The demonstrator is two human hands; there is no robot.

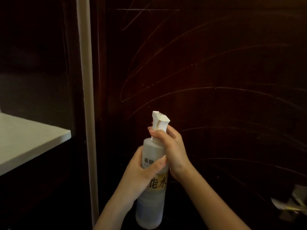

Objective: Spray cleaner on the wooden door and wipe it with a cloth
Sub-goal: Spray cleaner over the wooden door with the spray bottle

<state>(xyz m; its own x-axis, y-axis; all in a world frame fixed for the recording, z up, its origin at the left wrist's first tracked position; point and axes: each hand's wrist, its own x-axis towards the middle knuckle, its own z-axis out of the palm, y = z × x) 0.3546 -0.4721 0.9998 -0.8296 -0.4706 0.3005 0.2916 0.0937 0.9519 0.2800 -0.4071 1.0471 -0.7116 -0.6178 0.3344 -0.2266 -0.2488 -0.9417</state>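
A tall pale spray bottle [152,201] with a white trigger head stands upright in front of the dark wooden door [216,67]. My left hand [141,170] grips the bottle's body from the left, thumb across the label. My right hand [172,146] wraps the neck, fingers curled round the trigger. The nozzle points at the door. Curved light streaks mark the door's surface. No cloth is in view.
A pale door frame strip [87,97] runs vertically left of the door. A white countertop corner [33,140] juts in at the left. A metal door handle [292,203] shows at the lower right.
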